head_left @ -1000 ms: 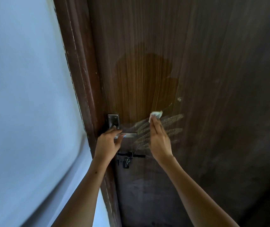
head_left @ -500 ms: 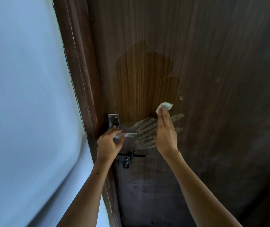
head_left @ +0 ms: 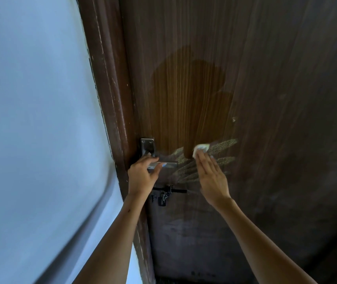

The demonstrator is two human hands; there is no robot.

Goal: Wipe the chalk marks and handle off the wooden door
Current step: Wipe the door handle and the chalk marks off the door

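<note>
Wipe (head_left: pixel 200 149) lower, back leftward

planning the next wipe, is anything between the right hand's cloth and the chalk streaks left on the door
Nothing visible. The right hand presses the white cloth flat against the door, directly among the chalk streaks. The left hand holds the handle, off to the side.

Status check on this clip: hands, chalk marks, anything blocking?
Left hand grips door handle. Right hand presses white cloth on chalk marks. Streaks remain. Nothing blocking.

a home doorway: wooden door (head_left: pixel 266 78), painted wall (head_left: pixel 30 119).
</note>
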